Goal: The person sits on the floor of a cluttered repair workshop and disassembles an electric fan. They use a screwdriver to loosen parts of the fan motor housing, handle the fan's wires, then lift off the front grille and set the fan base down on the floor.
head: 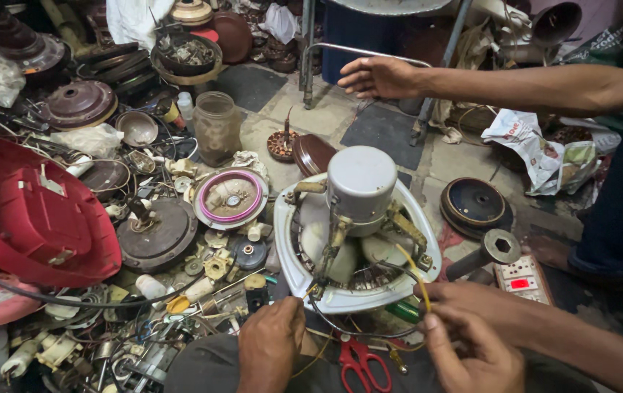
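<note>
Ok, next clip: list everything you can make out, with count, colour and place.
fan motor assembly: one, white and grey, centre floor
yellow wire: one, running from motor to right hand
scissors: one, red handles, near bottom edge
red plastic cover: one, left
glass jar: one, cloudy, upper centre
round motor covers: several, dark brown, scattered
socket tool: one, grey, right of motor
small parts pile: many, mixed, lower left
another person's hand: one, reaching in from the right
left hand: at motor's lower edge
right hand: pinching the yellow wire
</note>
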A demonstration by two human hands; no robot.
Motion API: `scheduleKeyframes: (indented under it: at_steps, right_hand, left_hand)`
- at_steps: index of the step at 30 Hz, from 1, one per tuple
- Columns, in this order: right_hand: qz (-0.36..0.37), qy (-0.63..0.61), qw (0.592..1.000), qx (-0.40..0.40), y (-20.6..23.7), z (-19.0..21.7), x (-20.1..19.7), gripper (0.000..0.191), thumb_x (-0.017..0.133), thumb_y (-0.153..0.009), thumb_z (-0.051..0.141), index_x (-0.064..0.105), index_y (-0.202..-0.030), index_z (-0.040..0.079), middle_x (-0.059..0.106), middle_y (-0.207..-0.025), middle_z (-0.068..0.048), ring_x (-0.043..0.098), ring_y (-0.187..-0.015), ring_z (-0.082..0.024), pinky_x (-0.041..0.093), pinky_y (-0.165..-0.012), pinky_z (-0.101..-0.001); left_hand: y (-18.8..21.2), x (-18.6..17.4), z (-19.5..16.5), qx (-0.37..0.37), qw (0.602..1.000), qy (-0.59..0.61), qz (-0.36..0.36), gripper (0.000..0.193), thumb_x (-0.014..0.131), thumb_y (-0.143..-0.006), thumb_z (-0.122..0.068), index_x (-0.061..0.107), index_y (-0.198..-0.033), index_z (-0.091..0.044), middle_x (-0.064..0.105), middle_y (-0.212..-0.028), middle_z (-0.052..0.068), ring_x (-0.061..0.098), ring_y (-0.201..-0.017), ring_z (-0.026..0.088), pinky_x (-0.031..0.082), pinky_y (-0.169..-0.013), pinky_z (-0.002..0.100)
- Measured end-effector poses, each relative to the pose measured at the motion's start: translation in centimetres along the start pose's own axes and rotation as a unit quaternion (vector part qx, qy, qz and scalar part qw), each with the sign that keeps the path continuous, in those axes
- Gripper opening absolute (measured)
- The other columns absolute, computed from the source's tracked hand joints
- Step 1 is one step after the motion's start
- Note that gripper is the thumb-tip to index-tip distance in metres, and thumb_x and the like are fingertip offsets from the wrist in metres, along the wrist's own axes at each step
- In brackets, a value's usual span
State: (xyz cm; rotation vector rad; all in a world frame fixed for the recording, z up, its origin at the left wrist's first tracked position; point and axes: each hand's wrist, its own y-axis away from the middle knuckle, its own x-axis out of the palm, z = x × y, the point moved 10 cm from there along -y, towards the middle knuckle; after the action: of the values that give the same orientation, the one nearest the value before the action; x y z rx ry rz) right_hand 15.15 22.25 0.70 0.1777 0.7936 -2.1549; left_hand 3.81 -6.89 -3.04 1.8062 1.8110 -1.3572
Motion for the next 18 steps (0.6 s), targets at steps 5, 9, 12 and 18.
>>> scheduleKeyframes:
  at_steps: [5, 9, 12, 18]
  right_hand:
    - [0.041, -0.024, 0.991, 0.127, -0.8, -2.0, 0.8, 0.015, 0.075, -0.086, 0.006, 0.077, -0.097, -0.003, 0.080, -0.074, -0.007, 0.073, -0.067, -0.008, 0.056, -0.060, -0.0216]
    - [0.054, -0.058, 0.988, 0.135, -0.7, -3.3, 1.0, 0.015, 0.073, -0.088, 0.005, 0.077, -0.099, -0.004, 0.080, -0.078, -0.009, 0.074, -0.072, -0.009, 0.059, -0.065, -0.0224]
    - [0.039, -0.046, 0.984, 0.166, -0.5, -3.9, 0.8, 0.014, 0.072, -0.089, 0.003, 0.077, -0.099, -0.005, 0.080, -0.079, -0.011, 0.075, -0.073, -0.011, 0.060, -0.066, -0.0249]
    - [0.048, -0.101, 0.984, 0.136, -1.3, -2.2, 1.5, 0.013, 0.069, -0.089, 0.001, 0.074, -0.100, -0.007, 0.081, -0.086, -0.010, 0.075, -0.074, -0.012, 0.061, -0.070, -0.0254]
  left_hand:
    - [0.0, -0.1, -0.3, 0.009, 1.000, -0.004, -0.023, 0.011, 0.074, -0.079, -0.015, 0.065, -0.082, -0.010, 0.067, -0.073, 0.010, 0.067, -0.071, 0.032, 0.052, -0.064, 0.047]
    - [0.1, 0.2, -0.2, 0.006, 1.000, 0.010, -0.008, 0.010, 0.073, -0.078, -0.013, 0.065, -0.083, -0.010, 0.067, -0.074, 0.010, 0.067, -0.072, 0.031, 0.052, -0.065, 0.046]
    - [0.0, 0.0, -0.2, 0.006, 1.000, 0.016, -0.015, 0.012, 0.074, -0.077, -0.014, 0.066, -0.084, -0.011, 0.067, -0.074, 0.009, 0.067, -0.071, 0.031, 0.052, -0.064, 0.046]
    - [-0.1, -0.1, -0.1, -0.006, 1.000, 0.017, -0.014, 0.012, 0.076, -0.077, -0.016, 0.067, -0.084, -0.012, 0.068, -0.072, 0.008, 0.067, -0.071, 0.031, 0.052, -0.065, 0.046]
